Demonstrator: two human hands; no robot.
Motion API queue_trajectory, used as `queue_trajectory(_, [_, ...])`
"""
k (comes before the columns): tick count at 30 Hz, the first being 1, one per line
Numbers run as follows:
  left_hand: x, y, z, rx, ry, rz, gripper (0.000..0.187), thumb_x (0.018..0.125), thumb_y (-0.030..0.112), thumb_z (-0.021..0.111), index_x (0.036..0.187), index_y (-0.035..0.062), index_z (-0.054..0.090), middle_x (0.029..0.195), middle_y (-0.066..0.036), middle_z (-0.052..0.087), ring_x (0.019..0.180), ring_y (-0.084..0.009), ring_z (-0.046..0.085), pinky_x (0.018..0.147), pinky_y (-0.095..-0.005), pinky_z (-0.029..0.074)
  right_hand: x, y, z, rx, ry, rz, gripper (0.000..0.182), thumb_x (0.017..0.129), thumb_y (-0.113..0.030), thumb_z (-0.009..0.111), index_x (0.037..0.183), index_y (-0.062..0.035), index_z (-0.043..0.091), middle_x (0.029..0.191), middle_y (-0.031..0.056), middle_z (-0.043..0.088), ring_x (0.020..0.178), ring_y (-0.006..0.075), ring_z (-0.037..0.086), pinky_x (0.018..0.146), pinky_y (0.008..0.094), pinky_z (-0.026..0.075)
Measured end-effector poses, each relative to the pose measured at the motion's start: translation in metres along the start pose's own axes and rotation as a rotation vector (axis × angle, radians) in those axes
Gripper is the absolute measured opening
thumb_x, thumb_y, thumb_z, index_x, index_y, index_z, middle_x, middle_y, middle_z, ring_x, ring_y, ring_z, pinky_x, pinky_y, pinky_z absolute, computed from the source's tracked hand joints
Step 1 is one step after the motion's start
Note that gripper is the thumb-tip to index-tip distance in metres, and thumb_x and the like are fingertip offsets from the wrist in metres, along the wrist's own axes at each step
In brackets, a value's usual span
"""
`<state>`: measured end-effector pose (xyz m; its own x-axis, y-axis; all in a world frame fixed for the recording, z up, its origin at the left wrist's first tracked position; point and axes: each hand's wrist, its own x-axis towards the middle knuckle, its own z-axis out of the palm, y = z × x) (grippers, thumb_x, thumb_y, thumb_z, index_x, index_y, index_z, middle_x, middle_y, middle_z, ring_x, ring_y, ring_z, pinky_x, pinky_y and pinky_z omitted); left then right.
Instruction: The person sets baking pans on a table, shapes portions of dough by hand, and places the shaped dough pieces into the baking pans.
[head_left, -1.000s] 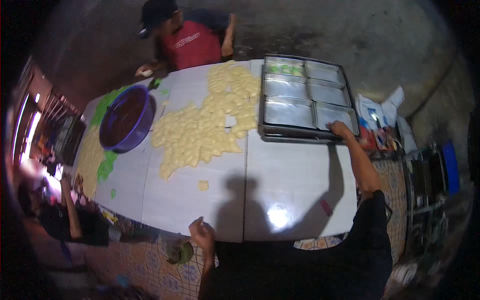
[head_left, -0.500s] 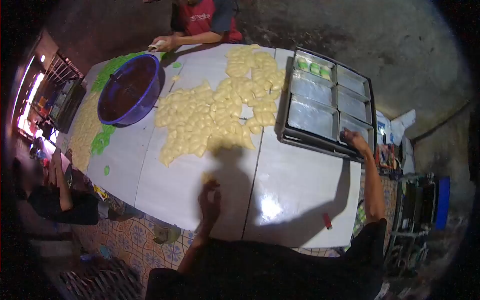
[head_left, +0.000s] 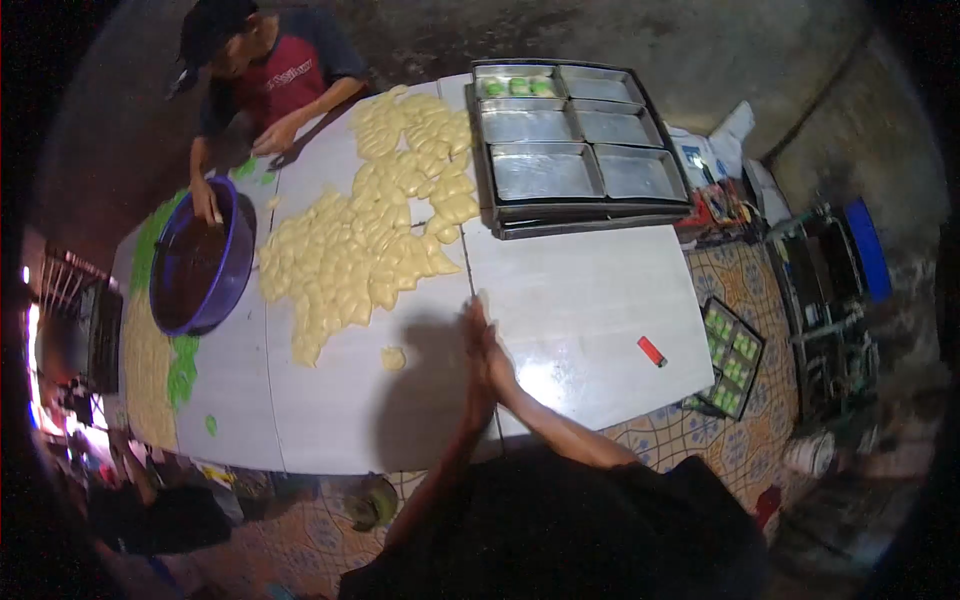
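Over the table's near middle, my left hand [head_left: 474,348] and my right hand [head_left: 499,366] are pressed palm to palm, fingers stretched out. Whether anything lies between the palms is hidden. To their left sits a single lump of pale yellow dough [head_left: 393,358] on the white table [head_left: 590,275]. Beyond it spreads a wide patch of pale dough pieces [head_left: 355,245], packed close together. At the far right stands a stack of dark trays with metal baking tins [head_left: 541,172]; several green and pale pieces [head_left: 519,87] lie in the far left tin.
A co-worker [head_left: 275,75] across the table has one hand in a purple basin [head_left: 243,265] of dark filling. Green dough [head_left: 183,370] lies at the left. A red lighter [head_left: 651,351] rests near the right edge. A tray of green pieces [head_left: 735,362] is on the floor.
My right hand has left the tins and come back to meet my left hand. The view has shifted. The co-worker's hand has gone into the basin.
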<state>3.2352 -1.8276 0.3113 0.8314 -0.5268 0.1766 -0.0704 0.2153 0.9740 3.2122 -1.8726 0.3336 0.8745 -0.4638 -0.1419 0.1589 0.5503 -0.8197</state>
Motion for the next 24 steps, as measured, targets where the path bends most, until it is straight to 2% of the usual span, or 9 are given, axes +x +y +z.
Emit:
queue_trajectory(4, [0.061, -0.006, -0.023, 0.124, 0.075, -0.001, 0.058, 0.098, 0.021, 0.045, 0.146, 0.0028, 0.019, 0.152, -0.019, 0.018, 0.14, -0.0299, 0.022, 0.114, -0.0412, 0.016, -0.028, 0.023, -0.02, -0.151, -0.207, 0.008, 0.089, 0.09, -0.065, 0.037, 0.15, -0.0071, 0.005, 0.157, 0.0065, 0.009, 0.143, 0.0212, 0.01, 0.115, 0.0379, 0.008])
queue_trajectory(6, [0.095, -0.01, -0.018, 0.1, 0.111, 0.038, 0.058, 0.097, 0.02, 0.047, 0.146, 0.0017, 0.021, 0.151, -0.019, 0.021, 0.14, -0.0296, 0.022, 0.114, -0.04, 0.016, -0.027, -0.032, -0.041, -0.363, -0.466, 0.103, 0.081, 0.091, -0.055, 0.05, 0.147, -0.0038, 0.024, 0.152, 0.0112, 0.026, 0.139, 0.025, 0.026, 0.113, 0.0396, 0.02])
queue_trajectory(8, [0.126, -0.01, -0.01, 0.131, 0.127, 0.099, 0.057, 0.097, 0.019, 0.048, 0.145, 0.0006, 0.024, 0.15, -0.02, 0.024, 0.14, -0.0293, 0.022, 0.114, -0.0388, 0.016, -0.011, -0.085, -0.075, -0.694, -0.498, -0.126, 0.042, 0.091, -0.032, 0.056, 0.119, -0.0002, 0.06, 0.121, 0.0185, 0.059, 0.109, 0.024, 0.059, 0.096, 0.0378, 0.044])
queue_trajectory(10, [0.156, -0.006, 0.007, 0.145, 0.122, 0.132, 0.057, 0.097, 0.019, 0.049, 0.145, 0.0001, 0.025, 0.15, -0.02, 0.025, 0.14, -0.0292, 0.022, 0.114, -0.0382, 0.016, 0.013, -0.164, -0.107, -1.165, -0.221, -0.379, 0.038, 0.085, -0.024, 0.065, 0.115, -0.002, 0.062, 0.123, 0.0186, 0.058, 0.106, 0.0268, 0.061, 0.094, 0.0391, 0.046])
queue_trajectory(12, [0.183, 0.007, 0.026, 0.141, -0.173, -0.064, 0.058, 0.092, 0.013, 0.057, 0.141, -0.0017, 0.03, 0.143, -0.023, 0.036, 0.132, -0.0321, 0.036, 0.111, -0.0384, 0.024, 0.058, -0.213, -0.185, -1.344, 0.178, -0.49, 0.045, 0.079, -0.021, 0.067, 0.12, -0.0043, 0.06, 0.125, 0.0193, 0.056, 0.113, 0.0347, 0.055, 0.099, 0.0409, 0.042])
queue_trajectory(14, [0.206, -0.002, 0.058, 0.232, -0.062, -0.13, 0.059, 0.092, 0.022, 0.059, 0.138, -0.0041, 0.033, 0.137, -0.026, 0.042, 0.127, -0.032, 0.043, 0.106, -0.0379, 0.031, 0.097, -0.256, -0.261, -1.89, 0.29, -0.49, 0.062, 0.076, -0.033, 0.071, 0.129, -0.0057, 0.052, 0.129, 0.0184, 0.053, 0.125, 0.032, 0.045, 0.104, 0.0447, 0.034])
queue_trajectory(18, [0.252, -0.055, 0.089, 0.263, -0.073, -0.125, 0.051, 0.089, 0.018, 0.058, 0.131, -0.0059, 0.043, 0.126, -0.022, 0.055, 0.116, -0.0314, 0.053, 0.1, -0.0352, 0.037, 0.14, -0.259, -0.336, -2.014, 0.134, -0.249, 0.047, 0.077, -0.038, 0.071, 0.111, -0.0071, 0.062, 0.109, 0.0152, 0.063, 0.106, 0.0333, 0.056, 0.093, 0.0456, 0.041])
queue_trajectory(22, [0.255, -0.074, 0.082, 0.284, -0.049, -0.014, 0.042, 0.081, 0.001, 0.048, 0.122, -0.0086, 0.051, 0.116, -0.022, 0.06, 0.109, -0.0317, 0.056, 0.097, -0.034, 0.038, 0.135, -0.269, -0.335, -2.002, 0.035, -0.416, 0.031, 0.078, -0.033, 0.069, 0.091, -0.0052, 0.066, 0.09, 0.0147, 0.064, 0.089, 0.0347, 0.06, 0.079, 0.0437, 0.047])
queue_trajectory(24, [0.251, -0.081, 0.074, -0.051, -0.031, -0.145, 0.043, 0.081, 0.0, 0.045, 0.123, -0.0088, 0.05, 0.115, -0.021, 0.061, 0.107, -0.0298, 0.057, 0.096, -0.0338, 0.039, 0.132, -0.275, -0.332, -1.934, -0.006, -0.55, 0.029, 0.076, -0.031, 0.07, 0.087, -0.0049, 0.066, 0.081, 0.0142, 0.062, 0.085, 0.0347, 0.059, 0.077, 0.0439, 0.047])
